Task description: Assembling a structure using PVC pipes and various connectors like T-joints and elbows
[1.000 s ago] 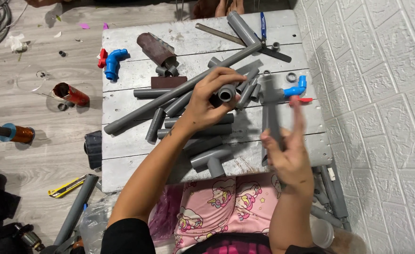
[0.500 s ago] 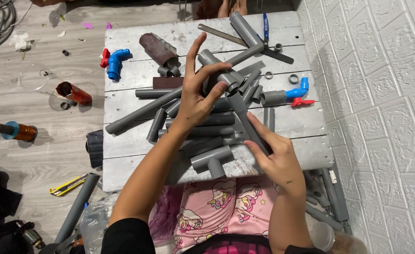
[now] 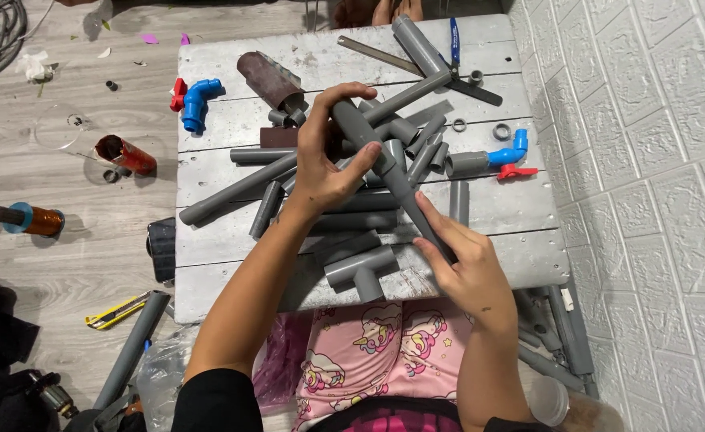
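A person seated at a low, whitewashed plank tabletop (image 3: 224, 280) strewn with short grey plastic pipe offcuts (image 3: 352, 268) works a long grey plastic pipe with a socket fitting at its upper end (image 3: 384, 164), held slantwise just above the pile. To the far left, a yellow utility knife (image 3: 116, 310) lies on the wooden floor (image 3: 64, 248), and a blue plastic elbow fitting (image 3: 196, 102) sits near the tabletop's left edge. The left hand (image 3: 328, 164) is wrapped around the pipe's upper end, thumb arched over the top and fingers curled beneath, forearm reaching up from the lap. The right hand (image 3: 464, 256) pinches the pipe's lower end, index finger laid along it, wrist bent inward. The join would likely go best with both grips firm and the two ends kept in one straight line. At far right lies a blue elbow with a red valve handle (image 3: 512, 156).
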